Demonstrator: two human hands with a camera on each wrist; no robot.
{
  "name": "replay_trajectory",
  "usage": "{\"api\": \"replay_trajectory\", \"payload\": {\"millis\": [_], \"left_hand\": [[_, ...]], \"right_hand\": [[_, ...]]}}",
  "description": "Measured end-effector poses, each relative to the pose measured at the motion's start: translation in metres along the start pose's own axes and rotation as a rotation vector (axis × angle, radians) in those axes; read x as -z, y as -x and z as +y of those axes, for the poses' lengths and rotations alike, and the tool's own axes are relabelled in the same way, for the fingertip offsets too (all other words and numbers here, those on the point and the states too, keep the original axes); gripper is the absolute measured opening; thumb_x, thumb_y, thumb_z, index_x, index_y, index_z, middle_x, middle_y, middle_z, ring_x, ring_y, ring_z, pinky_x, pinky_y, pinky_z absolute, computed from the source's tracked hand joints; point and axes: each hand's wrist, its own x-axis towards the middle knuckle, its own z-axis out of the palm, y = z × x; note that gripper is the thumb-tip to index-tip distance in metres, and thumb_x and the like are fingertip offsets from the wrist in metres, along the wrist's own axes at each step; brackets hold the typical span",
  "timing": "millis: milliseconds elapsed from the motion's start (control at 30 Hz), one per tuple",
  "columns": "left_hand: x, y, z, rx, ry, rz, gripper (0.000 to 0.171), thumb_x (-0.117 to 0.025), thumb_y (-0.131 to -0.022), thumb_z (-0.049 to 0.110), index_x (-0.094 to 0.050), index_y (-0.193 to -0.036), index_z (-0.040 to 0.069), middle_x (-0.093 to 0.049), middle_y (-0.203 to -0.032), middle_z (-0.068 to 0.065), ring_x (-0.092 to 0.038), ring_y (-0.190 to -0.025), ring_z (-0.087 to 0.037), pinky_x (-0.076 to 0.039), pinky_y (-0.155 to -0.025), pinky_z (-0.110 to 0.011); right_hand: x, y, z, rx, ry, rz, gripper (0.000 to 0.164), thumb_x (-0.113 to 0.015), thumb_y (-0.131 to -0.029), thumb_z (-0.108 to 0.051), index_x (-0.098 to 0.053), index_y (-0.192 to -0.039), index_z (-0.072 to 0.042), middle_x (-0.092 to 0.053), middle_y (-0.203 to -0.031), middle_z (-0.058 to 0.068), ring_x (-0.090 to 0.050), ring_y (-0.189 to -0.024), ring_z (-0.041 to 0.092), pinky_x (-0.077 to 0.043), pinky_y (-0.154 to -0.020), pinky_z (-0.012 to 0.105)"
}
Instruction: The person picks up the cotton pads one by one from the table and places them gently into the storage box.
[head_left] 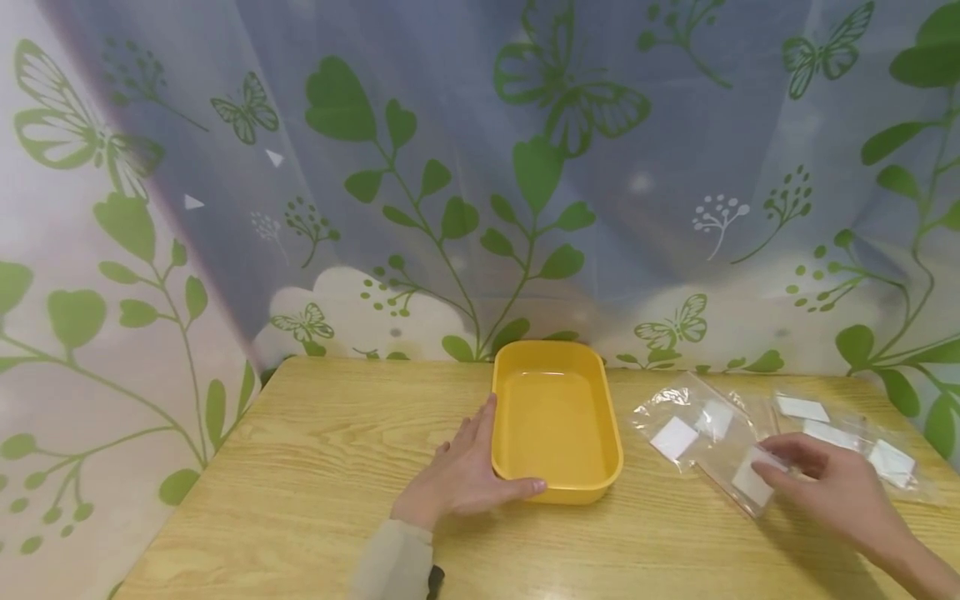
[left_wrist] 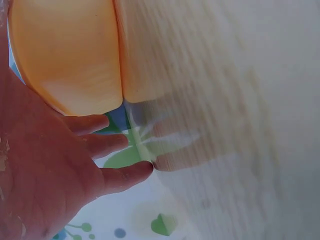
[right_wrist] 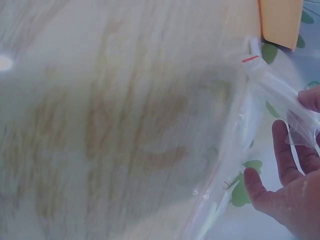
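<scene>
A yellow plastic box [head_left: 557,417], open at the top, stands on the table. Against its left side and front corner rests my left hand [head_left: 463,479], thumb along the front rim; in the left wrist view, fingers [left_wrist: 127,176] reach out straight beside the box. My right hand [head_left: 840,487] pinches a clear zip bag [head_left: 723,479] that has a white square piece [head_left: 752,479] inside. In the right wrist view this bag [right_wrist: 272,82] shows a red strip at its end. Another clear bag [head_left: 675,400] with white pieces lies just beyond it.
More clear bags with white pieces [head_left: 802,408] lie near the table's right end, behind and beside the right hand. The wood-grain table [head_left: 322,450] meets a curtain [head_left: 450,167] printed with leaves and butterflies at the back and left.
</scene>
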Motion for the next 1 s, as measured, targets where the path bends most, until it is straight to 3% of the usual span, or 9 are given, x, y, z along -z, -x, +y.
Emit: {"api": "replay_trajectory", "payload": {"millis": [200,500,700,1000], "left_hand": [[0.000,0.001,0.001,-0.002,-0.011,0.016,0.130,-0.062,-0.075,0.087,0.007,-0.166,0.024,-0.017,-0.173,-0.009,-0.023,-0.156,-0.043,-0.024,-0.121,-0.070],[-0.002,0.000,0.001,0.017,-0.011,0.019,0.131,-0.062,-0.073,0.088,0.008,-0.166,0.028,-0.035,-0.165,-0.017,-0.033,-0.152,-0.045,-0.023,-0.120,-0.072],[-0.002,0.001,0.001,0.025,-0.019,0.018,0.130,-0.061,-0.073,0.089,0.007,-0.166,0.029,-0.041,-0.160,-0.021,-0.035,-0.151,-0.044,-0.024,-0.120,-0.071],[-0.001,0.001,0.002,0.032,-0.017,0.013,0.130,-0.061,-0.072,0.090,0.008,-0.166,0.030,-0.041,-0.161,-0.022,-0.035,-0.151,-0.044,-0.024,-0.120,-0.072]], "right_hand": [[0.009,0.001,-0.005,-0.079,-0.076,-0.019,0.032,-0.078,-0.092,-0.033,-0.075,-0.110,-0.007,-0.076,-0.089,-0.019,-0.056,-0.080,-0.019,-0.049,-0.064,0.011],[0.017,-0.003,-0.030,-0.111,-0.147,-0.009,0.042,-0.076,-0.094,-0.039,-0.071,-0.122,-0.008,-0.063,-0.093,-0.040,-0.059,-0.082,-0.016,-0.052,-0.062,0.017],[0.019,-0.010,-0.052,-0.042,-0.245,0.032,0.032,-0.077,-0.094,-0.029,-0.071,-0.119,-0.011,-0.066,-0.097,-0.040,-0.064,-0.086,-0.014,-0.054,-0.067,0.013],[0.011,-0.022,-0.080,-0.018,-0.351,-0.008,0.030,-0.076,-0.095,-0.027,-0.070,-0.122,-0.016,-0.066,-0.105,-0.038,-0.065,-0.092,-0.013,-0.055,-0.073,0.012]]}}
